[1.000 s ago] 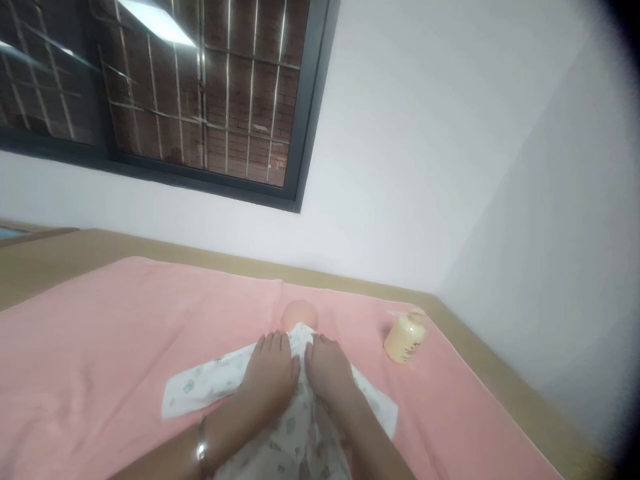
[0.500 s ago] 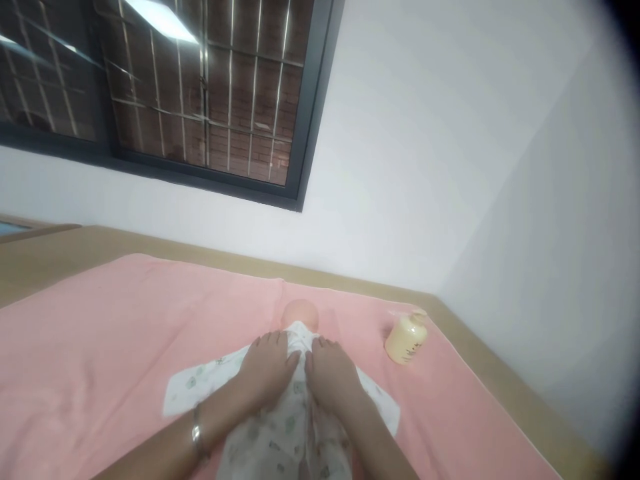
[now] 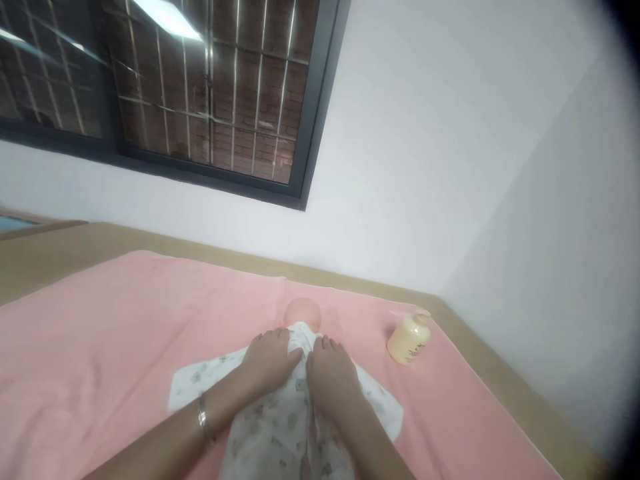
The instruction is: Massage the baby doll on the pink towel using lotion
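A baby doll lies on its back on a pink blanket point(image 3: 125, 320), its smooth round head point(image 3: 303, 313) pointing away from me. It wears a white baby gown point(image 3: 270, 427) with a small greenish print, sleeves spread to both sides. My left hand point(image 3: 273, 359) is closed on the gown at the left of the neckline, thumb pointing inward. On the opposite side, my right hand point(image 3: 334, 373) grips the front edge near the collar. The two thumbs nearly meet over the chest. My fingertips are partly hidden, and the gown's lower part runs out of view.
A pale yellow pump bottle point(image 3: 409, 341) stands on the blanket to the right of the doll. Behind the blanket runs a tan surface edge point(image 3: 350, 283) against a white wall point(image 3: 425, 147). A dark-framed window point(image 3: 305, 160) with bars is at upper left.
The view has shifted very slightly, so everything sits a little further right. Both hands stay at the gown's neckline with barely any movement.
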Demonstrator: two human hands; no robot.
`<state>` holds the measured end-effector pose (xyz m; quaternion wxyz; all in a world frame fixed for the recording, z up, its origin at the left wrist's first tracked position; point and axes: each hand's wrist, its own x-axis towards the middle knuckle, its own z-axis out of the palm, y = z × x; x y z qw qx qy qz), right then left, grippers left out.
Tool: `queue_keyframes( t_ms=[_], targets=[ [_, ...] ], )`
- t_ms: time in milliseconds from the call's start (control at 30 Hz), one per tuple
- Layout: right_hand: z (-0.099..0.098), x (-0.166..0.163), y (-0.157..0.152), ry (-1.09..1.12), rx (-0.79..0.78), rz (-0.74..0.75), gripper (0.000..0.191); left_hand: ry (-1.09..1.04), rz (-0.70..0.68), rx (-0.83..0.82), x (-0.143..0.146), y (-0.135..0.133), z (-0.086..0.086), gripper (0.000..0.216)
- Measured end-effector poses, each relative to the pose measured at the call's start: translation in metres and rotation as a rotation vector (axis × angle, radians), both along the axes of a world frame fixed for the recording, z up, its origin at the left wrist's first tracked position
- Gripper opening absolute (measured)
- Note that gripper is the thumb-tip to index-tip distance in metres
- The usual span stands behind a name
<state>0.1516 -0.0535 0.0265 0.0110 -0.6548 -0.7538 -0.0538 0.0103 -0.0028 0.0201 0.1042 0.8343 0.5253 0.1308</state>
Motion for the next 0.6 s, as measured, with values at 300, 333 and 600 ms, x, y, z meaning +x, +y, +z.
queue_keyframes(
  t_ms=[300,333,600],
  targets=[
    [-0.003,0.018,0.017,0.244,0.0,-0.087,0.04,0.194,0.004,0.2,0.007,-0.026,0.001,0.046],
    [-0.003,0.02,0.018,0.252,-0.005,-0.066,0.041,0.192,0.003,0.192,0.007,-0.026,0.001,0.046],
    [-0.005,0.012,0.003,0.088,-0.008,0.033,0.046,0.029,0.017,0.022,0.002,-0.001,-0.004,0.039]
  ],
)
